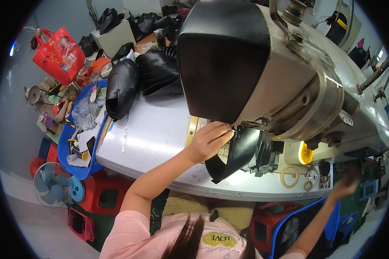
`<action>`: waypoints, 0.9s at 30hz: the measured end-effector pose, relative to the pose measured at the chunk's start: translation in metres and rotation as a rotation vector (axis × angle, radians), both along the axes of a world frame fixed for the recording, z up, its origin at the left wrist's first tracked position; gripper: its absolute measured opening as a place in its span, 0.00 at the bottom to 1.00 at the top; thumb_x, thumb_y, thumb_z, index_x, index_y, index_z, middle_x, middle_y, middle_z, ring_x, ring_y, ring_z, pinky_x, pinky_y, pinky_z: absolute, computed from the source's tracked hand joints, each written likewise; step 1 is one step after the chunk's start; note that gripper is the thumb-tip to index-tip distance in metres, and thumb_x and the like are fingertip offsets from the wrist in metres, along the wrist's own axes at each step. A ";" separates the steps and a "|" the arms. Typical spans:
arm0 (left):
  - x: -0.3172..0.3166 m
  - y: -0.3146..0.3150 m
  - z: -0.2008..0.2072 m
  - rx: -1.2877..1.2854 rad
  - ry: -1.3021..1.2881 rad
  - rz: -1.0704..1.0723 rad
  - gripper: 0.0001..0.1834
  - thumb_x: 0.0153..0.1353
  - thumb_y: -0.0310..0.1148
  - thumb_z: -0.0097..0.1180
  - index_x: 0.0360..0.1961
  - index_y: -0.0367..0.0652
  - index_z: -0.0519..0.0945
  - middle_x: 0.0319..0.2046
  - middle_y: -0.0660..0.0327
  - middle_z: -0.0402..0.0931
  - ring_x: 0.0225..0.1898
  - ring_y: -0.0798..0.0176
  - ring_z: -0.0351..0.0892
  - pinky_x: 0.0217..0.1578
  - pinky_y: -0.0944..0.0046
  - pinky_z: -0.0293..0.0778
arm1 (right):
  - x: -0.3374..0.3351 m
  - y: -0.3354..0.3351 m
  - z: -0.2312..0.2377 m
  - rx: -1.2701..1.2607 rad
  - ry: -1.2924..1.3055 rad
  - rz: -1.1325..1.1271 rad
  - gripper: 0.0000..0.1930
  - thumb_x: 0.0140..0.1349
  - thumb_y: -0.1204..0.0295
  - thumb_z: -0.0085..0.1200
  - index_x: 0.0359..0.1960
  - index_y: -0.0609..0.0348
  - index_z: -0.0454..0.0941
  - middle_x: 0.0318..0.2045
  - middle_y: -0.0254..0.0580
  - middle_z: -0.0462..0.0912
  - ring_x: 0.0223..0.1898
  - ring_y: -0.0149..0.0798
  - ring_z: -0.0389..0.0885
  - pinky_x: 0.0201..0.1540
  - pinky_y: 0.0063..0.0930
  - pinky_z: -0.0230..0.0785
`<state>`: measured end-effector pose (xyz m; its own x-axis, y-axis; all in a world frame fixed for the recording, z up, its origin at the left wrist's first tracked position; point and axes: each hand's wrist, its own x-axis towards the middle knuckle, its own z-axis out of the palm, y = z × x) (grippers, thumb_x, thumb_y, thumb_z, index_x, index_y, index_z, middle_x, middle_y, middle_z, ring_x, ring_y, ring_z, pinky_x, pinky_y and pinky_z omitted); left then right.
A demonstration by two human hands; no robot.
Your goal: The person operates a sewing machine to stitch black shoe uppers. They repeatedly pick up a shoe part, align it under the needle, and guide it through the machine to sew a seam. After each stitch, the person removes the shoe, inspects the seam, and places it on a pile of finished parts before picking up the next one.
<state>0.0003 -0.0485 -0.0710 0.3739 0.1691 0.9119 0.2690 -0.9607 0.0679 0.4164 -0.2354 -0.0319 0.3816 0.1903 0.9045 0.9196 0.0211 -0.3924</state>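
A large industrial sewing machine [289,77], off-white with a black end cover, fills the upper right. My left hand [209,140] is at its needle area, thumb and fingers pinched together at the top edge of a black leather piece [240,151]. What sits between the fingertips is too small to make out. That leather piece lies curved under the machine head, with a stack of small black strips [264,155] to its right. My right hand [348,184] is out past the table's right end, smeared by motion, beside the machine; its fingers cannot be read.
Black folded leather pieces [123,88] lie on the white table [147,129] at the left. A blue tub [65,144] of scraps stands beyond its left edge, near a fan [52,185]. A tape roll [289,176] rests at the right; a blue bin [281,228] stands below.
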 end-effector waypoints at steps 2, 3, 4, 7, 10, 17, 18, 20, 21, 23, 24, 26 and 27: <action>0.000 0.001 0.000 -0.009 0.009 -0.001 0.13 0.40 0.18 0.56 0.32 0.34 0.76 0.31 0.53 0.73 0.34 0.53 0.75 0.32 0.61 0.74 | 0.067 -0.007 0.051 0.079 -0.214 -0.301 0.20 0.62 0.62 0.42 0.48 0.66 0.68 0.35 0.46 0.78 0.33 0.37 0.75 0.37 0.26 0.67; -0.001 0.000 0.000 -0.007 0.016 0.007 0.13 0.40 0.19 0.56 0.32 0.34 0.76 0.31 0.54 0.73 0.34 0.53 0.75 0.32 0.61 0.74 | 0.084 -0.002 0.071 0.032 -0.040 -0.357 0.22 0.61 0.58 0.41 0.48 0.65 0.69 0.35 0.47 0.78 0.32 0.38 0.75 0.37 0.27 0.67; -0.001 0.000 0.000 -0.013 0.017 0.005 0.13 0.40 0.19 0.56 0.32 0.34 0.76 0.31 0.54 0.73 0.34 0.53 0.75 0.33 0.61 0.74 | 0.099 0.002 0.092 -0.032 0.130 -0.417 0.25 0.61 0.54 0.39 0.47 0.65 0.69 0.34 0.48 0.78 0.31 0.39 0.75 0.37 0.29 0.67; -0.002 0.002 -0.001 -0.022 0.009 0.001 0.13 0.40 0.19 0.56 0.32 0.34 0.76 0.32 0.54 0.73 0.34 0.53 0.75 0.33 0.62 0.74 | 0.189 -0.013 0.116 -0.294 0.279 -0.565 0.25 0.60 0.53 0.39 0.47 0.64 0.70 0.34 0.46 0.78 0.32 0.39 0.75 0.37 0.28 0.67; -0.003 -0.001 0.004 -0.027 0.037 0.013 0.12 0.40 0.20 0.56 0.31 0.34 0.76 0.32 0.54 0.73 0.34 0.53 0.75 0.32 0.62 0.74 | 0.236 -0.016 0.113 -0.429 0.320 -0.607 0.25 0.60 0.53 0.40 0.46 0.63 0.71 0.35 0.45 0.78 0.33 0.39 0.75 0.36 0.28 0.67; -0.006 0.000 0.008 -0.046 0.053 0.027 0.10 0.41 0.21 0.58 0.30 0.35 0.76 0.30 0.55 0.73 0.32 0.55 0.75 0.31 0.63 0.73 | 0.249 -0.018 0.109 -0.389 0.336 -0.677 0.26 0.58 0.51 0.41 0.44 0.62 0.73 0.36 0.43 0.78 0.34 0.40 0.76 0.36 0.27 0.67; -0.006 0.000 0.009 -0.047 0.058 0.025 0.10 0.41 0.21 0.58 0.29 0.36 0.76 0.30 0.55 0.73 0.32 0.55 0.75 0.31 0.63 0.73 | 0.243 -0.018 0.108 -0.355 0.337 -0.662 0.26 0.57 0.51 0.41 0.43 0.61 0.74 0.37 0.42 0.78 0.35 0.40 0.76 0.36 0.27 0.66; -0.007 0.001 0.006 -0.059 0.050 0.019 0.10 0.41 0.21 0.58 0.29 0.36 0.76 0.29 0.55 0.73 0.32 0.55 0.75 0.31 0.63 0.73 | 0.234 -0.021 0.099 -0.193 0.310 -0.514 0.25 0.57 0.52 0.42 0.43 0.61 0.74 0.38 0.41 0.78 0.35 0.40 0.76 0.36 0.27 0.67; -0.006 0.001 0.005 -0.064 0.048 0.015 0.10 0.41 0.21 0.58 0.29 0.36 0.76 0.29 0.55 0.73 0.32 0.55 0.75 0.31 0.63 0.73 | 0.230 -0.023 0.093 -0.095 0.282 -0.412 0.24 0.57 0.52 0.43 0.43 0.61 0.75 0.39 0.41 0.78 0.35 0.40 0.76 0.36 0.27 0.67; -0.006 0.001 0.003 -0.070 0.043 0.035 0.09 0.41 0.21 0.57 0.28 0.36 0.76 0.29 0.56 0.74 0.32 0.55 0.75 0.32 0.63 0.73 | 0.190 -0.016 0.085 0.043 0.293 -0.376 0.20 0.58 0.57 0.46 0.42 0.61 0.75 0.40 0.38 0.77 0.36 0.39 0.76 0.36 0.28 0.67; -0.006 0.002 0.002 -0.072 0.037 0.042 0.09 0.41 0.20 0.57 0.28 0.36 0.76 0.29 0.56 0.74 0.32 0.55 0.75 0.32 0.63 0.73 | 0.160 -0.015 0.083 0.057 0.195 -0.375 0.19 0.58 0.59 0.47 0.41 0.61 0.76 0.38 0.38 0.78 0.33 0.36 0.76 0.35 0.26 0.67; -0.005 0.005 0.000 -0.112 0.035 0.015 0.09 0.41 0.20 0.57 0.27 0.36 0.76 0.29 0.57 0.74 0.33 0.56 0.75 0.32 0.63 0.72 | 0.124 -0.021 0.076 0.092 -0.010 -0.376 0.16 0.59 0.62 0.48 0.39 0.63 0.77 0.33 0.38 0.79 0.29 0.30 0.75 0.31 0.22 0.67; -0.005 0.008 0.000 -0.130 0.024 0.001 0.08 0.41 0.20 0.57 0.27 0.36 0.76 0.29 0.57 0.74 0.33 0.56 0.75 0.33 0.63 0.72 | 0.142 -0.037 0.060 0.049 -0.077 -0.455 0.14 0.59 0.64 0.48 0.37 0.64 0.77 0.31 0.39 0.79 0.28 0.30 0.75 0.31 0.21 0.67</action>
<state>-0.0047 -0.0404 -0.0712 0.3951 0.2855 0.8732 0.2731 -0.9440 0.1850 0.5584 -0.2725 0.0280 0.3481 -0.0247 0.9371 0.8660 -0.3744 -0.3315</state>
